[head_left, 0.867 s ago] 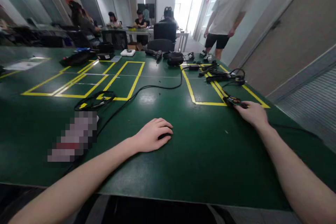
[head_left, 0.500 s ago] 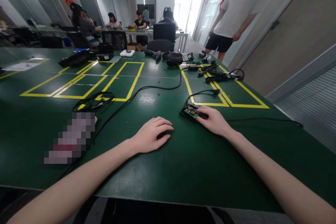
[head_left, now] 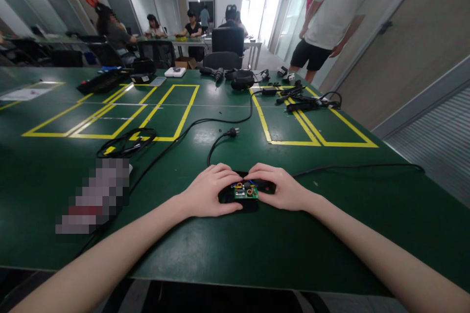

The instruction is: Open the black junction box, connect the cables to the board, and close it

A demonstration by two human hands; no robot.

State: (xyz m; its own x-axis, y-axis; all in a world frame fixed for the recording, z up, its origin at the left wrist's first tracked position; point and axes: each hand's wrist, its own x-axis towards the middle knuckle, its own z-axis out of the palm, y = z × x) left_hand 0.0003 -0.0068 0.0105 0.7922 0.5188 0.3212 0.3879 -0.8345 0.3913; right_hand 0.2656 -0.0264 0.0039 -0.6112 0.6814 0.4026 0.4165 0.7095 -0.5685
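A small green circuit board [head_left: 245, 192] with copper-wound coils and coloured wires lies in a black casing [head_left: 250, 207] on the table in front of me. My left hand [head_left: 215, 190] curves round its left side, fingers at the far edge and thumb at the near edge. From the right, my right hand [head_left: 282, 187] grips it, with fingertips close to those of the left. A short black cord with a plug [head_left: 231, 132] runs out beyond my left fingers. Both palms hide parts of the casing, and the exact fingertip contact is hard to make out.
Left of me lie a blurred-out object [head_left: 97, 193] and a coiled black cable [head_left: 127, 143]. A long cord [head_left: 200, 121] crosses the green table [head_left: 198, 254]. Farther back are a power drill [head_left: 216, 74], a black pouch [head_left: 242, 79] and bundled cables [head_left: 308, 105]. A person [head_left: 326, 19] stands beyond.
My right hand has brought the circuit board, casing and plug cord leftward and nearer, up to my left hand. My left hand has stayed nearly in place and now curves round the board.
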